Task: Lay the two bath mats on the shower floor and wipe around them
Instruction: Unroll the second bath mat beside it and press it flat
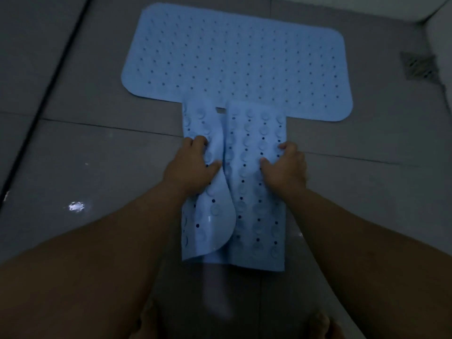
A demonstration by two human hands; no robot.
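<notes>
Flat mat [234, 62]: light blue bath mat w/ drain holes, lying spread flat on grey tiled shower floor [97, 148], long side across the view, far from the person.
Folded mat [256, 192]: 2nd light blue bath mat, nearer the person, long side running away from them; both long edges folded inward so suction cups face up. Far end touches or overlaps near edge of flat mat; cannot tell which.
Left flap [215, 211]: curls up off the mat at near end, its rounded edge lying over the middle; not flat.
Right flap [259, 133]: lies fairly flat, cups up.
Left hand [193, 165]: on left flap, approx. mid-length of folded mat. Fingers curled over outer left fold, thumb pressed on flap near centre seam; grasping the flap.
Right hand [286, 165]: on right flap, level w/ left hand. Fingers curled round outer right edge, thumb on cup side; grasping that flap.
Arms: both forearms bare, reaching forward and down, converging on the mat; hands apart, centre seam between them.
Floor drain [415, 66]: square grate at right, well apart from both mats.
Feet: bare toes at bottom edge, blurred.
Lighting: dim; small bright reflection on wet-looking tile at left.
</notes>
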